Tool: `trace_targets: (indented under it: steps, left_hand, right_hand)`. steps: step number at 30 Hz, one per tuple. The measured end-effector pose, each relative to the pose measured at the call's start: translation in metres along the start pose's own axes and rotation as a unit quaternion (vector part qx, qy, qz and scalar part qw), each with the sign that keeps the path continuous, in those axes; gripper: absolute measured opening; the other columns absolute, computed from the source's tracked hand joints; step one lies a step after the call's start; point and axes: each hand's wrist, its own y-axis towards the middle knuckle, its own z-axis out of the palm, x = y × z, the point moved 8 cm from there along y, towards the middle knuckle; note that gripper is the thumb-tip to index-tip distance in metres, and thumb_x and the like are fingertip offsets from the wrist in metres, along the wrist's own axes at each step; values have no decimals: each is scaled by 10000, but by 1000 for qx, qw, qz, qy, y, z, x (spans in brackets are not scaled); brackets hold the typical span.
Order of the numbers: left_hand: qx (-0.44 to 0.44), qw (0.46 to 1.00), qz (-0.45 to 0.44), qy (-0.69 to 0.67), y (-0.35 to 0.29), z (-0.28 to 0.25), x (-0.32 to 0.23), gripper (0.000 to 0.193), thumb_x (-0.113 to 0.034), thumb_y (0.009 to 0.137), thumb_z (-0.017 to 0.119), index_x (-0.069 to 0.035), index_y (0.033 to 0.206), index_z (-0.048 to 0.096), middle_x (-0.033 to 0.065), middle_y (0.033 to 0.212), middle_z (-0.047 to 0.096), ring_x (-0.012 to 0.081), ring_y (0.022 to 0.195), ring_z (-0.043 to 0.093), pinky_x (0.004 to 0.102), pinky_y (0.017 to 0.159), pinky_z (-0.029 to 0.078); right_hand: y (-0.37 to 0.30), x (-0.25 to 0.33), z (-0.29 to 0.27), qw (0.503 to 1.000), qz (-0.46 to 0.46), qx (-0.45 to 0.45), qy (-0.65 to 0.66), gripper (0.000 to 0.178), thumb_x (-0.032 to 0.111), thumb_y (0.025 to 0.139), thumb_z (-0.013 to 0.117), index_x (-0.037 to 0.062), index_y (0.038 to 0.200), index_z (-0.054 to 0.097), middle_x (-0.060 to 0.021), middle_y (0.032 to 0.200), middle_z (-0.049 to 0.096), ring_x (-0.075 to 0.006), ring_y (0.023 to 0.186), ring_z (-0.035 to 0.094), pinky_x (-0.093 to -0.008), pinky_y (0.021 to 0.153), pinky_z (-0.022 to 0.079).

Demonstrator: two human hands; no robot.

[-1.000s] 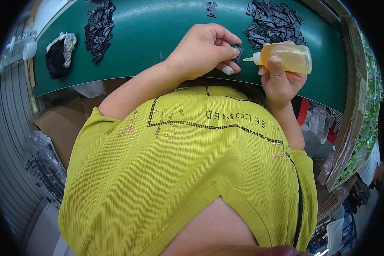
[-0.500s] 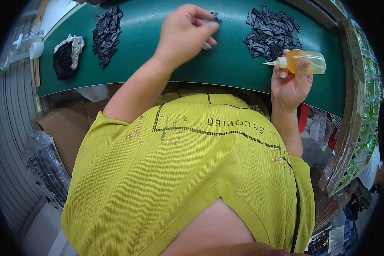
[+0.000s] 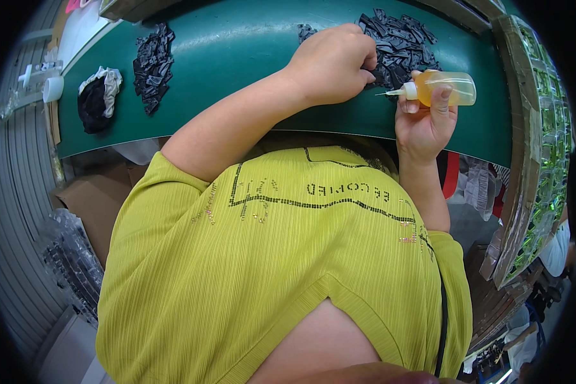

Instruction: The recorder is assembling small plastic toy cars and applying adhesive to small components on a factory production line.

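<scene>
My right hand grips a squeeze bottle of amber liquid, lying nearly level. Its white cap and thin needle tip point left. My left hand reaches across the green table to the left edge of a heap of small black plastic pieces. Its fingers are curled together there, and whatever lies between them is hidden. A few more black pieces lie just beyond my left wrist, partly covered by the hand.
A second heap of black pieces is farther left on the green tabletop. Beside it sits a bundled black and white cloth. Cardboard and green glossy items line the right side. A cardboard box stands below the table at left.
My left hand has moved right, from the small group of pieces at the middle to the right-hand heap. The bottle stays in my right hand, shifted slightly left in the picture.
</scene>
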Motion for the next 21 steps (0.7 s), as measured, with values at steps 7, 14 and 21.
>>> trace_targets:
  steps: [7, 14, 21]
  left_hand:
    - [-7, 989, -44, -138, -12, -6, 6, 135, -54, 738, 702, -37, 868, 672, 57, 782, 600, 154, 667, 582, 267, 619, 476]
    - [47, 922, -101, -371, -50, -7, 20, 108, 15, 761, 675, 17, 868, 678, 62, 949, 590, 113, 776, 587, 211, 673, 480]
    - [37, 904, -173, -389, -59, 8, 27, 187, 44, 764, 673, 22, 948, 648, 67, 935, 591, 111, 784, 606, 222, 689, 526]
  right_hand:
    - [-1, -3, -2, 1000, 5, -5, 7, 159, 153, 901, 601, 45, 1016, 579, -115, 947, 629, -147, 715, 565, -237, 524, 420]
    - [0, -1, 3, 1000, -10, 24, 10, 187, 157, 898, 608, 33, 1034, 575, -120, 973, 619, -159, 712, 564, -244, 532, 429]
    - [-12, 5, 31, 980, -120, 92, -127, 179, 39, 854, 636, -33, 1004, 568, -144, 958, 606, -149, 661, 561, -246, 555, 458]
